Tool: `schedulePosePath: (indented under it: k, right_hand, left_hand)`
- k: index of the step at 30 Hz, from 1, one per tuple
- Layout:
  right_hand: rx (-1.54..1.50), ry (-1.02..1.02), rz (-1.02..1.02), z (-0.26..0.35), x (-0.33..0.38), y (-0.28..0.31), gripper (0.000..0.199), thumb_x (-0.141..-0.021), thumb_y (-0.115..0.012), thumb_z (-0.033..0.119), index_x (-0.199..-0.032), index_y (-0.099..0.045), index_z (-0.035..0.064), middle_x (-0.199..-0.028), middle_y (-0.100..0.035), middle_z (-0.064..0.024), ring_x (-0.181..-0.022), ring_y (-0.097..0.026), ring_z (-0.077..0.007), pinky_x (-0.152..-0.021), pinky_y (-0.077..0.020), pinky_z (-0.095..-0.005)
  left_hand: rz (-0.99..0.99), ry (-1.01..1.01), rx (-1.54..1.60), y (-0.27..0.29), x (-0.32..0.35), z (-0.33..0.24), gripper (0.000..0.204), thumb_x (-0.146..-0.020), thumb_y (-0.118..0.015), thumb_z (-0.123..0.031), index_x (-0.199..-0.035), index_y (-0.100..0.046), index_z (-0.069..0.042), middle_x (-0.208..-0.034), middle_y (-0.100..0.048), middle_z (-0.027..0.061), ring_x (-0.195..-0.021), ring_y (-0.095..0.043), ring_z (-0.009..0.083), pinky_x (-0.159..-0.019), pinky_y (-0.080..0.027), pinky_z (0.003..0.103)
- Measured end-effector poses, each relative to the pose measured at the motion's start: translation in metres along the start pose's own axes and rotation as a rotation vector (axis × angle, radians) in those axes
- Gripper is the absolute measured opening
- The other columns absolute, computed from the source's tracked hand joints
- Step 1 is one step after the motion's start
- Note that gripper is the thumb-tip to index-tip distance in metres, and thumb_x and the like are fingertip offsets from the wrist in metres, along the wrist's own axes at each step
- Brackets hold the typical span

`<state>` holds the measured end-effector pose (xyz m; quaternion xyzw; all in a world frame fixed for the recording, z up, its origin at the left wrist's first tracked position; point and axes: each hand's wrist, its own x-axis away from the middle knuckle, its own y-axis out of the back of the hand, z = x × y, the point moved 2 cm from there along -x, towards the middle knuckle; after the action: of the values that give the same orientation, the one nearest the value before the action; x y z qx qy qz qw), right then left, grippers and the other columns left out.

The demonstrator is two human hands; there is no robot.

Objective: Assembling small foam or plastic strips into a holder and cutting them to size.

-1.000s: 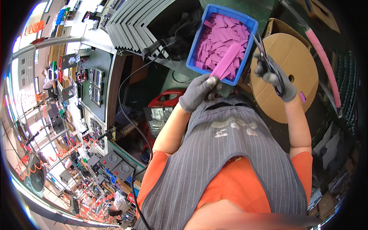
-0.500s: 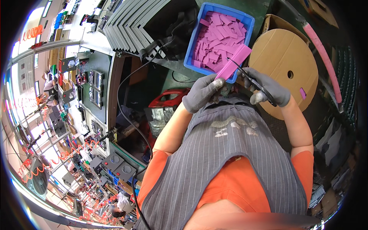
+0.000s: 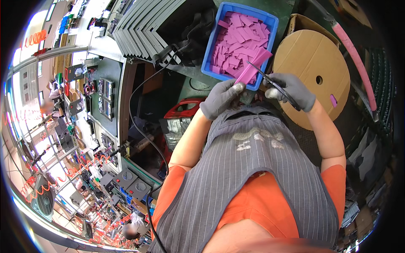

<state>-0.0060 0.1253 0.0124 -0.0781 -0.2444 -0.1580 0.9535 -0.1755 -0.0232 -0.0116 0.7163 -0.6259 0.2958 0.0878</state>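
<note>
In a grey glove, my left hand (image 3: 224,97) is closed on the lower end of a pink foam strip (image 3: 246,74), which slants up to the right. My right hand (image 3: 292,89), gloved too, grips a pair of black-handled scissors (image 3: 276,86). The scissors' blades reach up left to the strip, near its middle. Under the strip stands a blue bin (image 3: 206,63) full of small cut pink pieces (image 3: 240,40). The fingertips of my right hand are partly hidden behind the scissors.
Right of the bin is a round cardboard reel (image 3: 301,67) with a pink scrap on it. Grey metal panels (image 3: 137,31) are stacked at upper left. A black cable (image 3: 131,114) hangs left of me. A red tool-like object (image 3: 183,108) lies below. Workbenches and people fill the far left.
Both hands and the pink strip have shifted slightly left. The scissors have moved with them, their blades now lying a little lower along the strip.
</note>
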Motion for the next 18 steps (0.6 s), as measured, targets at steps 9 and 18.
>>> schedulePosePath:
  k: [9,18]
  right_hand:
    - [0.018,-0.112,-0.012,-0.052,-0.028,0.016,0.018,-0.078,-0.065,0.013,-0.092,-0.063,0.0017,-0.069,-0.060,-0.0038,-0.056,-0.055,-0.0090,-0.051,-0.0428,-0.0192]
    - [-0.374,0.122,-0.097,-0.011,-0.026,0.002,0.044,-0.074,-0.070,0.007,-0.113,-0.050,0.0038,-0.083,-0.058,-0.0038,-0.068,-0.058,-0.0097,-0.059,-0.0481,-0.0215]
  left_hand:
    - [-0.006,0.122,0.043,0.020,-0.015,0.024,0.032,-0.093,-0.047,-0.035,-0.087,-0.055,-0.005,-0.059,-0.044,-0.0023,-0.045,-0.039,0.0054,-0.045,-0.040,0.021]
    - [0.142,0.115,0.105,-0.011,0.002,0.007,0.034,-0.090,-0.054,-0.036,-0.098,-0.055,-0.003,-0.077,-0.052,-0.0003,-0.056,-0.044,0.0066,-0.049,-0.037,0.020]
